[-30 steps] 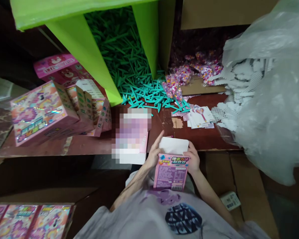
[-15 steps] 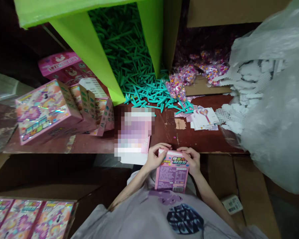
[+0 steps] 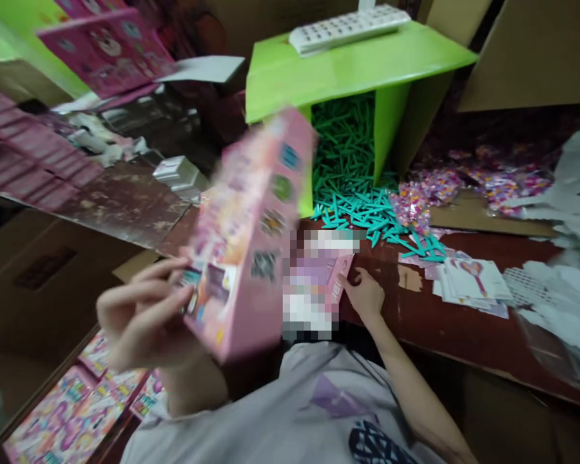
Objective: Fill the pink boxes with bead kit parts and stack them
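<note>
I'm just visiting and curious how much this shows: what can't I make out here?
Head view: small print on the raised pink box, lost to blur.
Head view: that box's inside, hidden by its walls.
Head view: most of the printed face of the pink carton by the right hand, covered by pixelation.
Head view: the rest of the white mesh pieces, cut off by the right edge.
</note>
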`<action>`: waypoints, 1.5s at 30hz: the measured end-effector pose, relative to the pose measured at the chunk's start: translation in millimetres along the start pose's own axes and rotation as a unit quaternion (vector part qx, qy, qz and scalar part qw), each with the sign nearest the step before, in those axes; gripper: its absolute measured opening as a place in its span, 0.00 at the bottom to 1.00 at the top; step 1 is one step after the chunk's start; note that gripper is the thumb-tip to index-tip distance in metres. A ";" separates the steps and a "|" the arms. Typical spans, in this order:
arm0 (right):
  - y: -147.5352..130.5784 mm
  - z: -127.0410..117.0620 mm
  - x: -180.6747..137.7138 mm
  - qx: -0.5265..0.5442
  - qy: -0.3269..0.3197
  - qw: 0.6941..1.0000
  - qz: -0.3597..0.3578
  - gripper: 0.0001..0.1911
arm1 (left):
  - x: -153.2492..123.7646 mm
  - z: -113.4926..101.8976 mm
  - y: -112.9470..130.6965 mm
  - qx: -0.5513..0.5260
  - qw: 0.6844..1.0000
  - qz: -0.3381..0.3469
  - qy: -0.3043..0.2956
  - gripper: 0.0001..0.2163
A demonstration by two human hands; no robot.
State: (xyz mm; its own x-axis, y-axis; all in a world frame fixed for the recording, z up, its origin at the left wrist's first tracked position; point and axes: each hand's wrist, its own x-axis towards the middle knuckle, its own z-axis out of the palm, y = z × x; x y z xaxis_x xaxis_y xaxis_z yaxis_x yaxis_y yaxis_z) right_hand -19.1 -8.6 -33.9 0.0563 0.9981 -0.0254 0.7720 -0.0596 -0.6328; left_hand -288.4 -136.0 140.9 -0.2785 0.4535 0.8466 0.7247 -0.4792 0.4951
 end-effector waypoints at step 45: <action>67.4 -68.3 -42.0 0.458 0.078 0.881 0.083 0.15 | -154.5 209.8 11.6 -0.318 0.785 -0.437 -0.305 0.12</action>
State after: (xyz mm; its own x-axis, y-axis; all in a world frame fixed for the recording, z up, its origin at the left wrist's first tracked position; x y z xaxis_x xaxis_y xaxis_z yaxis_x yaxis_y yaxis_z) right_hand 73.9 -55.7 -22.6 0.2618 0.9583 -0.1142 -0.0868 -0.0945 -0.9917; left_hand -104.7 -54.0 -25.1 -0.0008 0.9997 -0.0246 -0.0889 0.0244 0.9957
